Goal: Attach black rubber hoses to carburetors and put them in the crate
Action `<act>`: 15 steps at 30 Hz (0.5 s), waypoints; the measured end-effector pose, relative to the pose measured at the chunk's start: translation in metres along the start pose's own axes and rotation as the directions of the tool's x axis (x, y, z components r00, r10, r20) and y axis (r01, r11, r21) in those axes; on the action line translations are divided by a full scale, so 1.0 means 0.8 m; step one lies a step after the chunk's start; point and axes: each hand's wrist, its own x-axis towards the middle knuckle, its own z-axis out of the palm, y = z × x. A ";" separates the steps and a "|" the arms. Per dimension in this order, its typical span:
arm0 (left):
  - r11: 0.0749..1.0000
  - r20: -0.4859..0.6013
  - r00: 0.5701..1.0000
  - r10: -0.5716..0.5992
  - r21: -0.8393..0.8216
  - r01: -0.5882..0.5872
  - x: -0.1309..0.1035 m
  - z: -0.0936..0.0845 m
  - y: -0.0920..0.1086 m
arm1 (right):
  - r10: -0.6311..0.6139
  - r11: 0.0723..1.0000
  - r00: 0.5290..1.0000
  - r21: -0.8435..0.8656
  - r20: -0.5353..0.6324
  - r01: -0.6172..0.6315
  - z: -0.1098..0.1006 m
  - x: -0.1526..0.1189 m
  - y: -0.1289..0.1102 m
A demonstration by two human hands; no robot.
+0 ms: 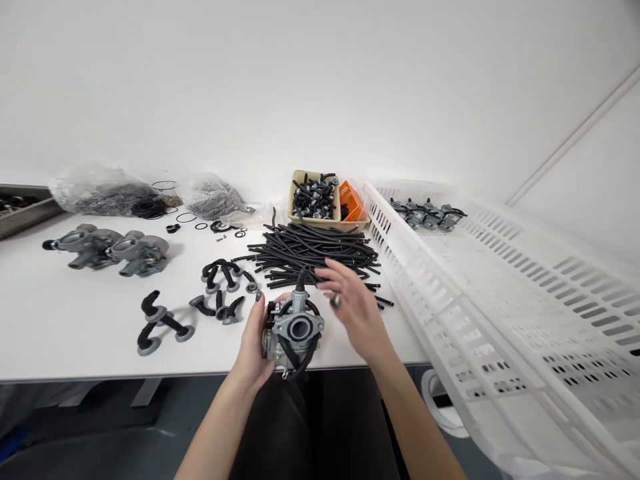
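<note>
A grey metal carburetor [299,327] with black hoses looped about it is held upright over the table's front edge. My left hand [254,343] grips it from the left side, the thumb raised along its body. On its top sits a black rubber cap [302,279]. Just right of that cap, my right hand [353,303] is lifted with fingers apart and nothing in them. Behind the carburetor lies a heap of black hoses [315,247]. Left of it are several black elbow pieces with grey caps [220,310], and a further cluster [163,323] lies nearer the front edge.
Two carburetors [137,250] stand at left. Clear bags of parts [213,195] line the wall. A beige bin [291,195] and an orange basket [356,200] stand behind the hoses. A large white perforated crate [425,267] at right holds several carburetors [427,215].
</note>
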 end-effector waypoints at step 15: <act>0.828 0.004 0.898 0.440 0.386 -0.408 0.007 -0.010 -0.030 | -0.240 0.920 0.942 -0.365 -0.235 0.143 0.038 -0.056 0.062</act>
